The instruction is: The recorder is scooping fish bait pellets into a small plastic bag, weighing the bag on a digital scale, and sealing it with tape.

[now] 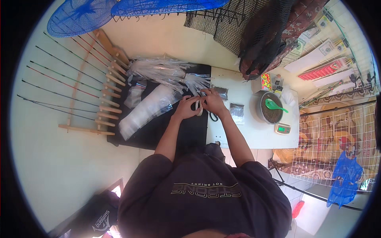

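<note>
My left hand point(186, 108) and my right hand point(213, 102) meet over the right edge of the black mat. Their curled fingers grip a pale, narrow looped strip point(200, 107) between them; its exact kind is too small to make out. Just beyond the fingertips lies a bunch of clear plastic strips or bags point(196, 81). A long stack of clear plastic bags point(149, 109) lies slantwise beside my left hand. Dark-handled scissors point(214, 116) rest by my right wrist, partly hidden.
On the white table point(249, 135) stand a bowl of brown grains point(271, 115) with a green scoop point(274, 104), a small scale point(282, 129) and filled bags point(237, 113). A wooden rod rack point(109, 97) is at left. Blue nets point(166, 6) hang above.
</note>
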Demonstrator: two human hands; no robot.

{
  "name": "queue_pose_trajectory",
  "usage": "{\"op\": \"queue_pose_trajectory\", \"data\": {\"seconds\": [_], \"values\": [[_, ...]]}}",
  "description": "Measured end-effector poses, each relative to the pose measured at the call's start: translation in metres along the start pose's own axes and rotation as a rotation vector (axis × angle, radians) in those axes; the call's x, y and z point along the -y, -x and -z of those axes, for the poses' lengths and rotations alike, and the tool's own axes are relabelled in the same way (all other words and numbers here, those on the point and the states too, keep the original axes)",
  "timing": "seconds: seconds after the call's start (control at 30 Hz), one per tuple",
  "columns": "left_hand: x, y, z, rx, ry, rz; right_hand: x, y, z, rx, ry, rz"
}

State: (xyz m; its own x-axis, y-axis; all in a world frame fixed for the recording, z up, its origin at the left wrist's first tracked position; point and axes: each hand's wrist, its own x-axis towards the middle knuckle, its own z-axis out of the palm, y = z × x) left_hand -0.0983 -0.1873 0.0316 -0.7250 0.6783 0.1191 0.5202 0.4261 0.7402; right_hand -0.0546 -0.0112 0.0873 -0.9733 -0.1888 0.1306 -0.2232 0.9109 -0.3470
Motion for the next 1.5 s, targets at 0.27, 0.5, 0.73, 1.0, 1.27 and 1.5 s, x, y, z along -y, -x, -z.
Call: {"op": "queue_pose_trajectory", "data": {"seconds": [0.27, 0.5, 0.73, 1.0, 1.27, 1.5], "values": [[0.005, 0.0, -0.003, 0.024, 0.014, 0.029, 0.002, -0.002, 0.0, 0.041, 0.056, 0.048], [-0.004, -0.001, -0.001, 0.03, 0.021, 0.046, -0.005, -0.002, 0.0, 0.011, 0.026, 0.097], [-0.008, -0.002, -0.002, -0.007, 0.023, 0.054, -0.005, 0.0, 0.006, -0.01, -0.07, 0.106], [-0.012, -0.005, 0.009, -0.043, 0.011, 0.005, -0.009, 0.005, 0.014, -0.097, -0.156, 0.072], [-0.011, -0.003, 0.004, -0.04, 0.033, 0.012, -0.017, 0.005, 0.003, -0.044, -0.185, 0.014], [-0.006, -0.002, 0.004, -0.011, 0.053, -0.002, -0.015, 0.001, 0.005, -0.004, -0.18, -0.003]]}}
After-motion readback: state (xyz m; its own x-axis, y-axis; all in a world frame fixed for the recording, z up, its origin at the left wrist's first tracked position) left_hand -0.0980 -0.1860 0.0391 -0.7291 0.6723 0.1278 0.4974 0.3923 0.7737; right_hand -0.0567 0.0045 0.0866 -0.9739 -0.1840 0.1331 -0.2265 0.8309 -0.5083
